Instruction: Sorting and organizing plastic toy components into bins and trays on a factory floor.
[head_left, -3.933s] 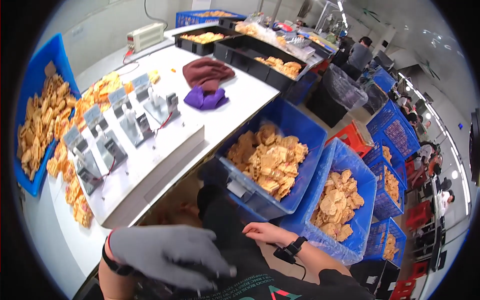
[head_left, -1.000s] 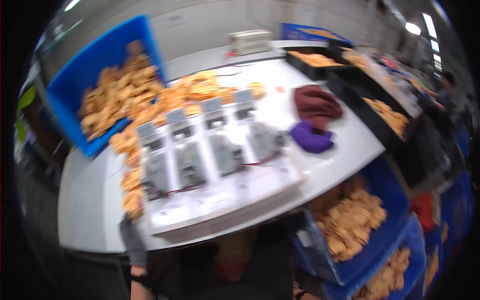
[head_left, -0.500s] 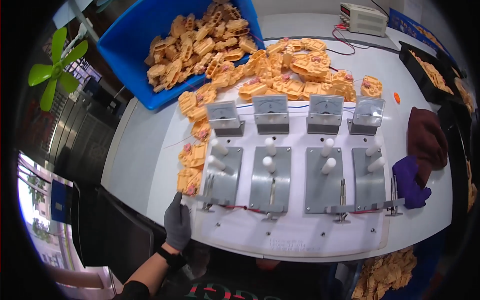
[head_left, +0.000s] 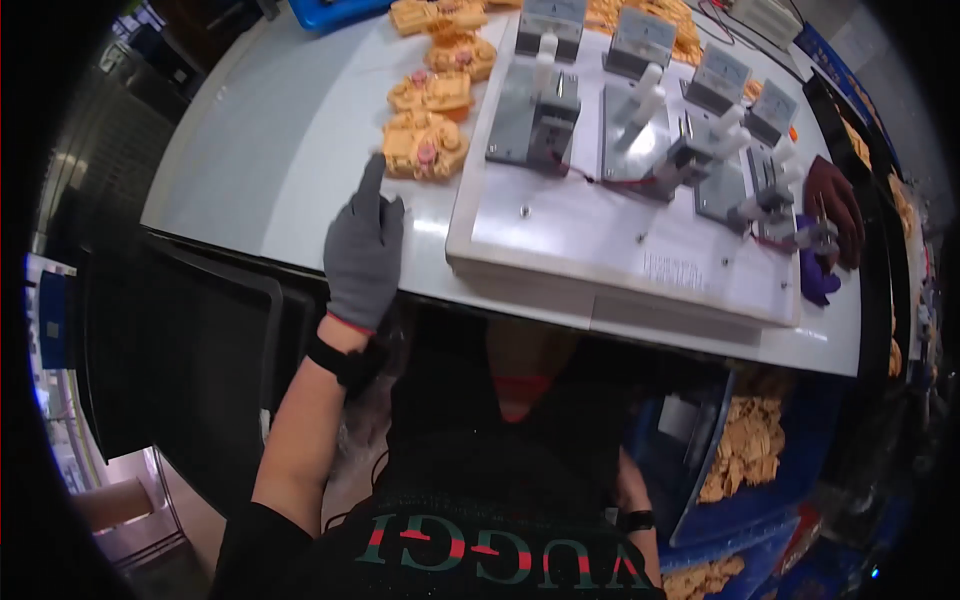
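Note:
My left hand [head_left: 365, 250], in a grey glove, lies at the table's front left with its index finger stretched out. That fingertip meets the lower left edge of the nearest tan plastic housing [head_left: 425, 148], which carries a small pink coil. The hand holds nothing. Behind that housing, more tan housings [head_left: 432, 92] stand in a row leading away. What shows of my right hand [head_left: 629, 484] is low beside my body, above a dark wristband; its fingers are hidden.
Right of the row is a white test board [head_left: 600, 240] with grey blocks, white pegs and panel meters [head_left: 640, 40]. A purple glove [head_left: 818, 280] and a brown cloth [head_left: 833, 205] lie at its right. A blue bin [head_left: 710, 470] of tan parts sits below the table; a black crate [head_left: 190, 350] stands left.
The view has tilted down toward my body, so the table appears higher. My left index finger remains at the nearest housing. My right hand and forearm have come into view.

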